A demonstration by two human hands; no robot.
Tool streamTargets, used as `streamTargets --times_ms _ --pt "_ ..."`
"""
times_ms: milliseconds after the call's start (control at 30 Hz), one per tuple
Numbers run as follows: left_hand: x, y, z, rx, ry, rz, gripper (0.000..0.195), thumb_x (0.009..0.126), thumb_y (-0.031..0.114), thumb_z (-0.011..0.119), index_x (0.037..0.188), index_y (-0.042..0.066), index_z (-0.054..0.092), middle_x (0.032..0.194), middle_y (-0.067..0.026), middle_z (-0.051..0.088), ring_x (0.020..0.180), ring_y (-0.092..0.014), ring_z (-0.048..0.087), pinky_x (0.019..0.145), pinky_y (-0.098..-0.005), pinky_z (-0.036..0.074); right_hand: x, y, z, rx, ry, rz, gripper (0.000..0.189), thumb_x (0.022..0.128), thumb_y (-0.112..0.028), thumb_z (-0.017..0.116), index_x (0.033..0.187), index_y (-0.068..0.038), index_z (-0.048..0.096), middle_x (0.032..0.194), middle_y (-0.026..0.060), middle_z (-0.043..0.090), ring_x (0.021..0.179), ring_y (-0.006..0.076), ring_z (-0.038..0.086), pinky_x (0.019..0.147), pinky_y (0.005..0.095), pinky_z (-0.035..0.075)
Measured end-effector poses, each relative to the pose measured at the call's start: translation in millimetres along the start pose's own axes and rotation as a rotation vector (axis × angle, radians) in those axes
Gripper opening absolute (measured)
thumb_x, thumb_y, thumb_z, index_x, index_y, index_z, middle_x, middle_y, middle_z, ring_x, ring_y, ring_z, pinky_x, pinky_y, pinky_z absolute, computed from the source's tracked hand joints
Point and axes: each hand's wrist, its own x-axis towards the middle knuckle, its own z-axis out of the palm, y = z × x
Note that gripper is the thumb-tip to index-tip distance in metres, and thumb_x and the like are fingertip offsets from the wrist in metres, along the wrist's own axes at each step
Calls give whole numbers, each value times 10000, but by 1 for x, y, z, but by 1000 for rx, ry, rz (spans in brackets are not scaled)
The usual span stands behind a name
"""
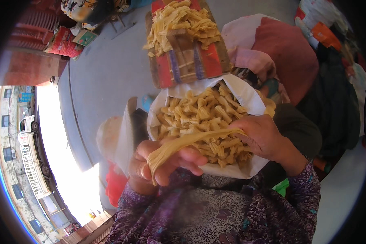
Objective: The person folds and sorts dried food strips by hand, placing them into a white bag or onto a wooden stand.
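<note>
A long pleated yellow strip (195, 138), apparently tofu skin, stretches between my two hands. My right hand (264, 137) pinches its one end; more yellow material (269, 105) shows behind that hand's knuckles. The other end lies across my left hand (170, 163) and hangs down between thumb and fingers, with the outer fingers loosely spread. Directly below both hands is an open white sack (247, 94) with its rim folded outward. Many short knotted yellow pieces (198, 113) fill it.
Beyond the sack, a wood-edged red board (213, 59) bears a heap of loose yellow strips (183, 23) and a brown taped strip (183, 48). Red and pink cloth (285, 58) lies to the right. At left are a white brimmed hat (126, 134) and a red sack (64, 42).
</note>
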Motion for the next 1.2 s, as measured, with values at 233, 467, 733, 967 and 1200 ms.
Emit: streamTargets --times_ms 233,467,733,967,1200 --pt "20 1 24 1857 -347 43 242 681 109 758 913 40 749 1366 -195 592 1259 -349 566 959 -477 527 -8 -30 9 572 -350 325 281 985 -260 617 1200 -81 652 836 134 667 793 242 703 674 361 522" --pt "10 -30 34 2064 -415 148 204 624 122 675 827 114 693 877 -37 550 836 -196 599 599 -316 513 -14 -37 14 992 -249 645 236 977 -244 645 1016 -12 668 733 -8 602 646 87 575 567 270 461" --pt "0 -45 21 2319 -57 575 98 699 143 718 792 116 706 1348 -70 619 1264 -292 542 1021 -469 456 -22 -35 27 1388 27 739 125 928 -121 665 1001 -20 653 753 -24 590 556 28 463 486 204 337" --pt "-4 -37 20 2044 200 352 164 691 88 763 853 105 749 1194 -94 680 1118 -304 592 991 -476 408 -16 -31 22 1196 -105 758 171 905 -103 671 1056 -27 646 943 -2 647 826 65 594 714 225 479" --pt "-4 -44 28 2084 -34 198 120 752 83 803 800 43 702 807 -45 673 632 -201 584 585 -321 469 -18 -27 41 925 106 602 381 902 -105 669 1266 -20 598 1139 59 637 1120 142 584 915 282 481"
